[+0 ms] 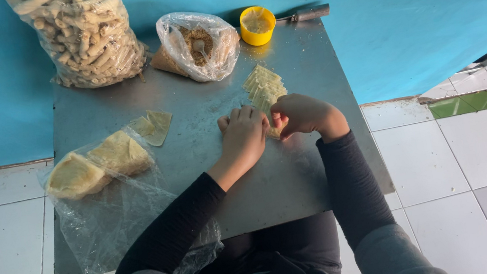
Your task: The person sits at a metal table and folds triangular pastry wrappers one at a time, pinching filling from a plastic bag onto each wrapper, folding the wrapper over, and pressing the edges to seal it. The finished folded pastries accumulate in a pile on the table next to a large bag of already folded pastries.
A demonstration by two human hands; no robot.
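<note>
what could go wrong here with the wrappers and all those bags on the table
The left hand and right hand work at the near end of the overlapped wrapper row; a nudge could scatter it. The open filling bag and yellow cup sit just beyond the row, so a forward reach might tip them. The plastic bag holding wrapper stacks overhangs the table's near edge by the left sleeve and could get dragged off.

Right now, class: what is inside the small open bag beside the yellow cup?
The bag holds brown crumbly filling and a spoon. Crinkled plastic covers the bag's bottom.
</note>
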